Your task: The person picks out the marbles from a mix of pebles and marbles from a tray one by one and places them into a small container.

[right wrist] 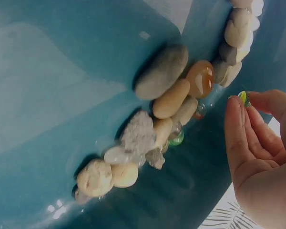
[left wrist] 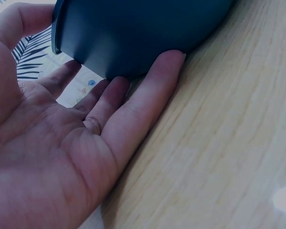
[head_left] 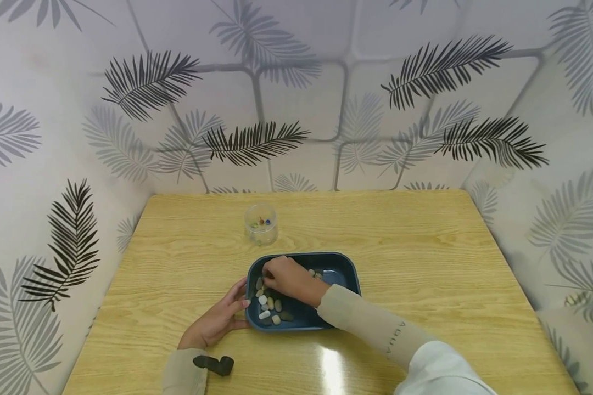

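A dark blue rectangular basin [head_left: 303,328] with rounded corners sits on the table, with stones along its inner edges. My left hand [head_left: 221,315] holds its left end. The thumb is over the rim and the fingers [left wrist: 148,90] lie against the outer wall, low by the table. Inside the basin, my right hand [head_left: 289,277] pinches a small yellow-green glass marble [right wrist: 244,98] between thumb and fingertips. Below it are a grey stone [right wrist: 162,71], an orange-brown stone [right wrist: 200,79] and a green marble [right wrist: 176,138] partly hidden among pebbles.
Behind the basin stands a clear round container [head_left: 261,233] with a few small coloured marbles in it. The wooden table [head_left: 425,241] meets leaf-patterned walls [head_left: 301,99] at the back and sides. A black piece [head_left: 213,364] sits on the left wrist.
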Available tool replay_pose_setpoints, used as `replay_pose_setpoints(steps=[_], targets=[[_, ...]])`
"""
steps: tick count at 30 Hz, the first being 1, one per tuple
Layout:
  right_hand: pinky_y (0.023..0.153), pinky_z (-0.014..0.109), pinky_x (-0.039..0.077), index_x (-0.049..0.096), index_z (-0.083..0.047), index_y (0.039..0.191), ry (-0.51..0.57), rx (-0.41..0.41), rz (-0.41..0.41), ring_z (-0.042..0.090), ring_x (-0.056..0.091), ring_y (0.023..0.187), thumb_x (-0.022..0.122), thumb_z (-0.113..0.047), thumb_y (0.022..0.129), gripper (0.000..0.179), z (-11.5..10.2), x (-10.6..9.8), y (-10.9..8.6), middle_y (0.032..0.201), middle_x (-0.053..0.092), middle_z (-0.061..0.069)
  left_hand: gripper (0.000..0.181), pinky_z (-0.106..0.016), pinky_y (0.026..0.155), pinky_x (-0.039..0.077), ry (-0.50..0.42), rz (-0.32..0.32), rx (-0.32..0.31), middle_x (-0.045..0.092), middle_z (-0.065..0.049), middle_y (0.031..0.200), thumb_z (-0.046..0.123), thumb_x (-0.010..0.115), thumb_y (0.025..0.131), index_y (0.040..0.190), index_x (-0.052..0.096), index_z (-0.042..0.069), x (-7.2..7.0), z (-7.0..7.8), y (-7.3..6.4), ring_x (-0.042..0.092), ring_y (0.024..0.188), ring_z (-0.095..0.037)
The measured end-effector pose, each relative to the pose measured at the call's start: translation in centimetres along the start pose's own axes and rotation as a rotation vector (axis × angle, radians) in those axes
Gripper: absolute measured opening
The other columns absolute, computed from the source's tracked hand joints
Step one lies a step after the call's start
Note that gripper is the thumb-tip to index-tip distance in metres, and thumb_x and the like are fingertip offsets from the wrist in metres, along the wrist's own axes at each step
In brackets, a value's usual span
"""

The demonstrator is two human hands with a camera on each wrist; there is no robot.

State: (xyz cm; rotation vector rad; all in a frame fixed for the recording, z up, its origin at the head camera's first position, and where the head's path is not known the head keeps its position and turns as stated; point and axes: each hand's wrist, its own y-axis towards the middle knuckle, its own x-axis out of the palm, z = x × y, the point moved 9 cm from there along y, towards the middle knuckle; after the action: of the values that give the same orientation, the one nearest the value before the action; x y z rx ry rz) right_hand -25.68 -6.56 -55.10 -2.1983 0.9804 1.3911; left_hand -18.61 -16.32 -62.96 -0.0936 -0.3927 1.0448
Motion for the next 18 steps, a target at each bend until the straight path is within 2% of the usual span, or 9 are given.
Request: replay_pose_setpoints(steps=[6, 18], targets=[[0.059, 0.017, 0.044, 0.070, -0.013, 0.095, -0.027, -0.012, 0.010, 0.000, 0.052, 0.067, 0.064, -0.020, 0.088, 0.011, 0.2, -0.8, -0.5, 0.081, 0.062, -0.008, 0.059, -0.051, 0.089, 0.045, 0.013, -0.001, -0.002, 0.010, -0.011, 0.151, 0.018, 0.043, 0.099, 0.148, 0.011, 0.027, -0.3, -0.3, 0.1, 0.035, 0.126, -0.034], [0.068, 0.018, 0.049, 0.069, -0.011, 0.101, 0.071, -0.001, 0.033, 0.002, 0.058, 0.076, 0.064, -0.019, 0.088, 0.016, 0.2, -3.1, -1.8, 0.089, 0.066, -0.005, 0.060, -0.051, 0.089, 0.045, 0.012, -0.008, 0.001, 0.009, -0.011, 0.151, 0.017, 0.043, 0.099, 0.148, 0.010, 0.026, -0.2, -0.2, 0.1, 0.036, 0.126, -0.034]])
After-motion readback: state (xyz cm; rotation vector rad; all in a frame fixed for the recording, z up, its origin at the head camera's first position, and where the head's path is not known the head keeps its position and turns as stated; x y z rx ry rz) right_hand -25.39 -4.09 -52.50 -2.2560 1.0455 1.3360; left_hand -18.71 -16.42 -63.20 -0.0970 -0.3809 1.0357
